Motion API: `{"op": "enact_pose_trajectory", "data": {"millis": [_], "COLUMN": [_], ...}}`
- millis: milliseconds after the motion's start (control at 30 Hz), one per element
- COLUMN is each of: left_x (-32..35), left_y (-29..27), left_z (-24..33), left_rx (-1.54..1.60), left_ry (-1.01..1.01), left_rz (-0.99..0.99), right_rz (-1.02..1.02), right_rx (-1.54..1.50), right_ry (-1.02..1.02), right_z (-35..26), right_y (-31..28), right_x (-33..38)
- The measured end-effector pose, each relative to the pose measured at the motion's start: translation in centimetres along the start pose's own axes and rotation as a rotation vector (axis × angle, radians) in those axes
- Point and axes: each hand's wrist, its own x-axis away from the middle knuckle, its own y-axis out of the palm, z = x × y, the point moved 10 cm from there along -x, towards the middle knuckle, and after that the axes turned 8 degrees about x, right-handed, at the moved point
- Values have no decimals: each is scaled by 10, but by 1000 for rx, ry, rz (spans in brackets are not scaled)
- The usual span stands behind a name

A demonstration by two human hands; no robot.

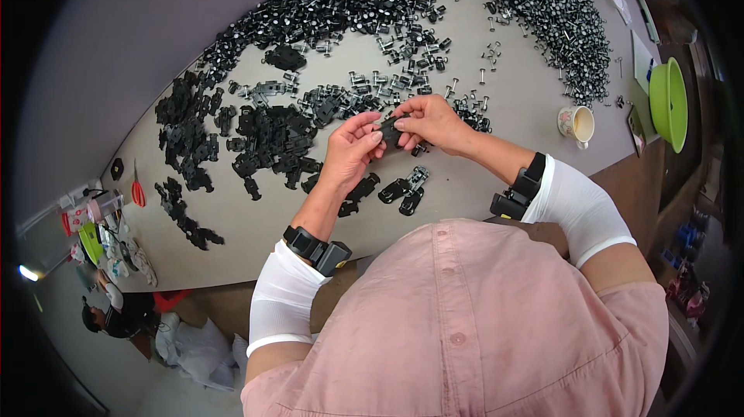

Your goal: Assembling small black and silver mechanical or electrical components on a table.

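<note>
Between my hands is a small black plastic part [389, 132] that looks like a toy car chassis. My left hand [350, 152] pinches its left side with thumb and fingers. On its right side, my right hand [435, 124] grips it with bent fingers, which partly cover it. Just below lie several pieces of the same kind, among them a chassis with shiny metal parts [417, 178] and a plain black one [394, 191]. A heap of black chassis [271, 138] is left of my left hand. Beyond my fingers, black wheels on metal axles [372, 87] are scattered.
A long bank of wheels on axles [325, 10] lines the table's far side, and a silvery heap of small pins [546, 25] is far right. A mug [575, 124] and a green basin [668, 105] stand right. Red-handled scissors [138, 192] lie left; another person [116, 312] is beyond.
</note>
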Motion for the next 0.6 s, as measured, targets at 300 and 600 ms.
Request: {"op": "enact_pose_trajectory", "data": {"millis": [300,600], "left_x": [-5,-16], "left_y": [-6,-23], "left_z": [-28,-41], "left_rx": [177,290], "left_ry": [-71,-73], "left_rz": [81,209], "right_rz": [85,22], "right_rx": [-121,47], "right_ry": [47,-72], "right_z": [7,14], "right_y": [-4,-7], "right_x": [0,5]}}
